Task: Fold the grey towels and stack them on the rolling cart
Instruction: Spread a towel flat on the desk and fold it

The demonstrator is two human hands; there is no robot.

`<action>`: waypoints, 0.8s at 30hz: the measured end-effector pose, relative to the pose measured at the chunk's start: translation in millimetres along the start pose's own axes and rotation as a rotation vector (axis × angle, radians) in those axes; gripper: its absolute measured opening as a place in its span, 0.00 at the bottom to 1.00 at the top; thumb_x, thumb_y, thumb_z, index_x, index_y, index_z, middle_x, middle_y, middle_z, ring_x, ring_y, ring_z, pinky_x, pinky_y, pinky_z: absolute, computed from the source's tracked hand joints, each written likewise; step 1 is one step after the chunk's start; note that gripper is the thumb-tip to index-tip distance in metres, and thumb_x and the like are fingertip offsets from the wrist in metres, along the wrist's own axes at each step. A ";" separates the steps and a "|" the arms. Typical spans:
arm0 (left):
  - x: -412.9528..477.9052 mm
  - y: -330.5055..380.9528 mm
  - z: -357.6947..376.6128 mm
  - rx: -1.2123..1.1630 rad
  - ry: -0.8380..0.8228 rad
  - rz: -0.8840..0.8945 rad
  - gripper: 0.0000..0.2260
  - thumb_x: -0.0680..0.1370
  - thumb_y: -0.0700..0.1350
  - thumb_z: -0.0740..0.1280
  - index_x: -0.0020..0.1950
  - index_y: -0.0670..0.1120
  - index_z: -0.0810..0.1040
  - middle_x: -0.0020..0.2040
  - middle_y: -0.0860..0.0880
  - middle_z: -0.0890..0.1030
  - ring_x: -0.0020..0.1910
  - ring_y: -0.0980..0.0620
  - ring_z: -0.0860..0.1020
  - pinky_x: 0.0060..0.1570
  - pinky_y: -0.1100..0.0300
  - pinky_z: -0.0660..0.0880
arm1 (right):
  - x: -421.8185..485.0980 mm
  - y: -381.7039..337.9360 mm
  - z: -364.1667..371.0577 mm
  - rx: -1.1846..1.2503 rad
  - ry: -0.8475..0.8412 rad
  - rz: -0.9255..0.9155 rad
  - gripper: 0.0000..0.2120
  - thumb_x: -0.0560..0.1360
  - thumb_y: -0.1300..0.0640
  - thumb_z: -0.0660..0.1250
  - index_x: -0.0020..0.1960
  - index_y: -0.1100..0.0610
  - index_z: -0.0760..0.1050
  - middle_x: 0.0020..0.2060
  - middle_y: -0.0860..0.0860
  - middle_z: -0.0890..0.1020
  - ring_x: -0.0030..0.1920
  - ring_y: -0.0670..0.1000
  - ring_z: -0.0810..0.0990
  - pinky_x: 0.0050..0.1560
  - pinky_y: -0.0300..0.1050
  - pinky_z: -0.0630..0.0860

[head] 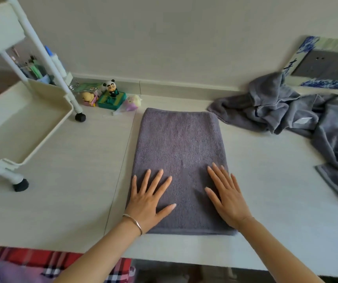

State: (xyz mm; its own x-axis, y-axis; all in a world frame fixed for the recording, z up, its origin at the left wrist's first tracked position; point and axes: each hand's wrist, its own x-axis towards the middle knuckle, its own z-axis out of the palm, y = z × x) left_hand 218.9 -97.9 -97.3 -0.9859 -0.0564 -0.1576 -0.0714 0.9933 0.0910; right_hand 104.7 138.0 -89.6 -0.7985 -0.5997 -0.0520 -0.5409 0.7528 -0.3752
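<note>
While the folded grey towel (179, 152) lies flat mid-table (72, 197), the left hand (146, 203) and right hand (228, 199) press its near end, fingers straight and spread, each grip apart and clasping nothing. Unfolded grey towels (307, 117) lie heaped at far right; the rolling cart (21, 123) stands at left.

This is looking like a lived-in room of a home. Small toys (106, 97), a panda figurine (112, 88) among them, are sitting along the pale table's (72, 190) far edge. A white rolling cart (17, 123) on its left side is holding pens (33, 68). A wall socket (325, 66) is wearing a blue-patterned frame above crumpled grey towels (276, 111) at the far right corner.
</note>
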 end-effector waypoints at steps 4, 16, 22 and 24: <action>-29.6 7.9 3.0 0.059 -0.025 0.209 0.39 0.71 0.74 0.47 0.76 0.54 0.56 0.75 0.49 0.62 0.73 0.43 0.58 0.64 0.36 0.54 | -51.5 -18.7 11.8 -0.049 0.017 -0.213 0.28 0.79 0.36 0.49 0.76 0.45 0.55 0.76 0.43 0.57 0.76 0.46 0.52 0.75 0.48 0.48; -25.2 14.2 -8.4 0.120 0.061 0.296 0.20 0.68 0.45 0.65 0.60 0.51 0.80 0.55 0.51 0.83 0.50 0.45 0.83 0.44 0.52 0.80 | -73.8 -25.7 30.8 -0.139 0.009 -0.184 0.33 0.74 0.36 0.58 0.75 0.45 0.56 0.74 0.47 0.62 0.74 0.49 0.59 0.72 0.51 0.52; -26.7 12.5 -23.9 -0.146 0.143 0.227 0.25 0.71 0.30 0.58 0.66 0.47 0.75 0.64 0.49 0.77 0.60 0.46 0.78 0.50 0.58 0.78 | -74.7 -28.0 26.3 -0.094 0.085 -0.162 0.35 0.70 0.48 0.68 0.74 0.49 0.60 0.70 0.47 0.69 0.69 0.50 0.69 0.70 0.49 0.62; -31.2 12.6 -29.7 -0.187 0.043 0.219 0.29 0.75 0.30 0.59 0.74 0.50 0.63 0.73 0.51 0.65 0.71 0.48 0.67 0.63 0.56 0.70 | -77.0 -28.4 26.6 -0.092 0.146 -0.182 0.38 0.65 0.56 0.75 0.72 0.52 0.64 0.68 0.50 0.73 0.66 0.53 0.74 0.66 0.51 0.69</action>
State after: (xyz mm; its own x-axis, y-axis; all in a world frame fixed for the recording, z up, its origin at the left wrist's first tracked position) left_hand 244.3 -86.7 -62.0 -0.9862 0.1492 -0.0724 0.1212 0.9465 0.2989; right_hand 188.5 155.6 -99.6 -0.7121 -0.6870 0.1450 -0.6954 0.6618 -0.2801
